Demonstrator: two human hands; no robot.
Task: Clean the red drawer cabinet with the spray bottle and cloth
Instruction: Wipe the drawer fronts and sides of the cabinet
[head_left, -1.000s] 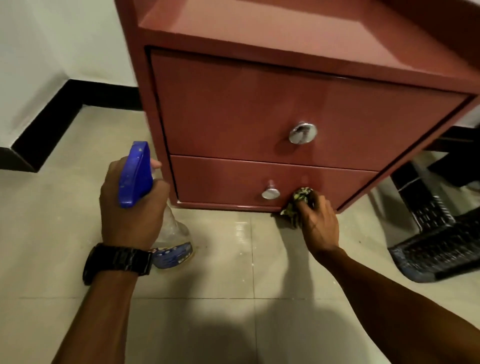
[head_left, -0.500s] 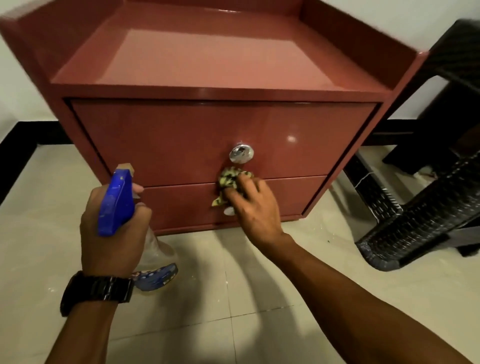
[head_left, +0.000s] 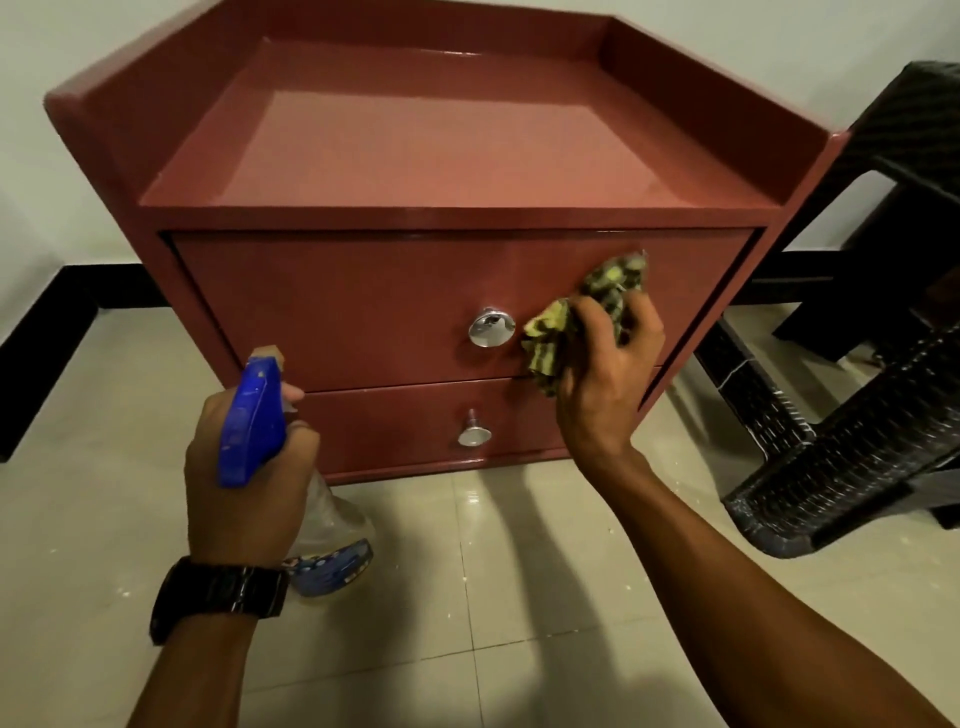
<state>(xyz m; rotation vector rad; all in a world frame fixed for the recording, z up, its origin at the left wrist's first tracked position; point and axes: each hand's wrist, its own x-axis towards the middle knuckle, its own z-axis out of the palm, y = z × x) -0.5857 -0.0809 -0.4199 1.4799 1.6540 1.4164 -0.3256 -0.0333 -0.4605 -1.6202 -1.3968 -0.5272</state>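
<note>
On the floor, position: your red drawer cabinet (head_left: 415, 156) stands on pale glossy tiles (head_left: 519, 597), and you look down on its tray top and both drawer fronts.
Step in hand: you are wiping the upper drawer front (head_left: 337, 301), I judge; the wipe is on its right half, just right of the knob.
Right hand: your right hand (head_left: 605, 379) grips the cloth (head_left: 608, 291), fingers (head_left: 641, 322) curled round the bunched fabric and pressing it to the panel.
Left hand: your left hand (head_left: 249, 483) holds the spray bottle (head_left: 332, 545) in front of the cabinet's lower left corner, fingers wrapped round its neck; I cannot tell whether one presses the trigger.
Next move: carry the cloth across the rest of the front and round the upper knob (head_left: 491, 327); the lower drawer (head_left: 405, 426) and its small knob (head_left: 474, 434) may want a pass too. Keep the pressure flat.
Cabinet surface: smooth, glossy red finish, hard edges, raised rim on three sides of the top.
Knobs: round, polished metal, mirror-bright.
Cloth: soft, crumpled, yellow-green with dark patches.
Bottle: clear plastic body with a blue label and a blue trigger head (head_left: 249, 421).
Nearby: a dark woven-look chair (head_left: 831, 441) stands just right of the cabinet.
</note>
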